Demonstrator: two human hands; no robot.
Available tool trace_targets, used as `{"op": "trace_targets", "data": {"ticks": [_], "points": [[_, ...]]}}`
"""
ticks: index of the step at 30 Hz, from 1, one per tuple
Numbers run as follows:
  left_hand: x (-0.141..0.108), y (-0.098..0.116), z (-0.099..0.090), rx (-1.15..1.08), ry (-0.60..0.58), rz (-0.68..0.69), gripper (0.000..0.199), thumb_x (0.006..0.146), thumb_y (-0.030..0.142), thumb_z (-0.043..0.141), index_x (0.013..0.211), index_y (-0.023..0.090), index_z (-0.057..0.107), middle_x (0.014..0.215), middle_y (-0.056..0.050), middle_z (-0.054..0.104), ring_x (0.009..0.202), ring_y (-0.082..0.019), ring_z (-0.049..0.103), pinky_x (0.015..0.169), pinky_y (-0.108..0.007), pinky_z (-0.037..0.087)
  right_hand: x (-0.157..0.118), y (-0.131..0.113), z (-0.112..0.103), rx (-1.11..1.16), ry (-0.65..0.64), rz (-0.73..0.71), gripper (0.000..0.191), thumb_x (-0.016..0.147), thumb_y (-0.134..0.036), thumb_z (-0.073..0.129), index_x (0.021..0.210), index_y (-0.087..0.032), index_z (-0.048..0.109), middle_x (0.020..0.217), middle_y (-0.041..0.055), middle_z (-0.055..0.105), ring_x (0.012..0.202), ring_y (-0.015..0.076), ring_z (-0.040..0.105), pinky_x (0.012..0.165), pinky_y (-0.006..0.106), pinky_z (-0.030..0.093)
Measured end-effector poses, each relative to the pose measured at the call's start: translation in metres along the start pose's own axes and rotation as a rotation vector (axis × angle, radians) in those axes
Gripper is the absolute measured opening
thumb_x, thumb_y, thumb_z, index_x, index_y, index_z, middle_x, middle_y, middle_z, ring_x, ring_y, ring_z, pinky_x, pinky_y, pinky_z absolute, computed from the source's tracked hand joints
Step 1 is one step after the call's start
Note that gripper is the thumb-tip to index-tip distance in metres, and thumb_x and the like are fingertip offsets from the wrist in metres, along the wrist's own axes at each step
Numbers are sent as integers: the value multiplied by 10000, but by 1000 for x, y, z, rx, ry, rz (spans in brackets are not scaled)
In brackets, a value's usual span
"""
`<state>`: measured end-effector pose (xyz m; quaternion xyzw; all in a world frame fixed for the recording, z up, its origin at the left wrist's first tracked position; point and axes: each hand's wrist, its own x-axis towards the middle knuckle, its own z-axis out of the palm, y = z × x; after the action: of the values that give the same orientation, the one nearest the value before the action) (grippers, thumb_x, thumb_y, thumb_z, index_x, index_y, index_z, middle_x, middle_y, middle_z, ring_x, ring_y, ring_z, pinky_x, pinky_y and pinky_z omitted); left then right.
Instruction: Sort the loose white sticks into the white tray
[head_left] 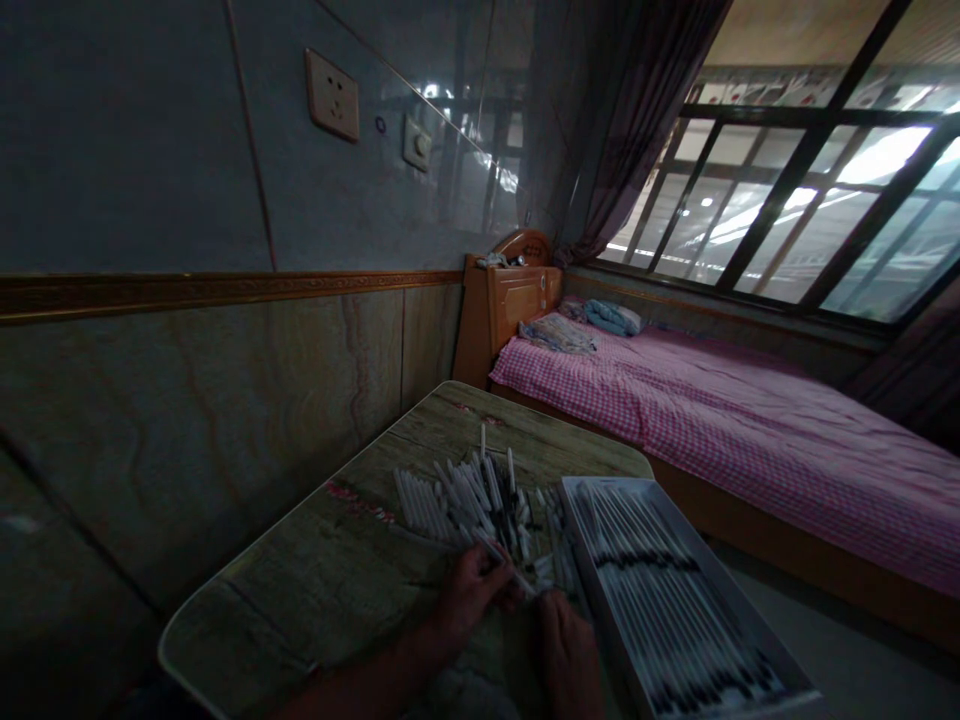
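A slim whitish pen barrel [523, 582] slants between my two hands over the table. My left hand [472, 592] is closed around its middle, thumb and fingers pinched together. At the barrel's lower right end my right hand [568, 640] is closed, its fingertips on that end; any small part inside them is hidden. Just beyond my hands lies a loose pile of white pen barrels [469, 492], with dark pieces among them. To the right, a shallow white box [600, 590] holds rows of clear pens [652, 590] with black parts.
The patterned table [300, 590] has rounded corners and stands near the tiled wall [300, 380]. Beyond its right side is a bed [712, 400] with a pink checked sheet and a wooden headboard [517, 300]. A window [787, 200] and dark curtain [637, 110] are behind.
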<state>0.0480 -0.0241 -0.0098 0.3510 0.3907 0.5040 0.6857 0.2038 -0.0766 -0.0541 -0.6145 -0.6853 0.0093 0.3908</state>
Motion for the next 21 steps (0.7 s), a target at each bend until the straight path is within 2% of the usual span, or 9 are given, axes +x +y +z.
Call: {"op": "trace_targets", "data": {"ticks": [3, 8, 12, 18, 21], "points": [[0, 1, 0, -18, 9, 0, 538, 473, 572, 828, 716, 173, 561, 596, 22, 647, 524, -151, 628, 483, -250, 478, 1, -4, -2, 39, 9, 121, 523, 967, -574, 259, 881, -243, 656, 800, 76, 703, 688, 192, 656, 580, 261, 486], [0, 0, -1, -9, -33, 25, 510, 513, 561, 817, 722, 172, 562, 589, 24, 643, 509, -144, 620, 487, -250, 480, 6, -12, -10, 130, -50, 99, 617, 956, -612, 193, 771, -253, 659, 699, 73, 684, 607, 182, 633, 553, 265, 475], [0, -2, -2, -6, -8, 6, 522, 496, 559, 824, 741, 175, 569, 619, 28, 650, 529, -154, 636, 490, -254, 487, 8, -16, -11, 134, -114, 170, 559, 974, -568, 226, 798, -237, 641, 691, 41, 672, 608, 162, 631, 562, 242, 479], [-1, -1, -4, 46, -67, 20, 473, 554, 550, 799, 734, 174, 574, 584, 9, 654, 520, -149, 627, 478, -233, 459, -6, 13, -4, 41, 4, -101, 534, 961, -572, 256, 929, -276, 699, 894, 86, 726, 757, 207, 661, 662, 305, 528], [1, -3, -4, 60, -68, 35, 472, 565, 554, 787, 743, 178, 565, 582, 3, 656, 506, -151, 618, 472, -236, 453, -3, 8, -5, 101, 19, -53, 560, 952, -593, 241, 940, -280, 705, 910, 89, 725, 765, 211, 658, 666, 299, 528]]}}
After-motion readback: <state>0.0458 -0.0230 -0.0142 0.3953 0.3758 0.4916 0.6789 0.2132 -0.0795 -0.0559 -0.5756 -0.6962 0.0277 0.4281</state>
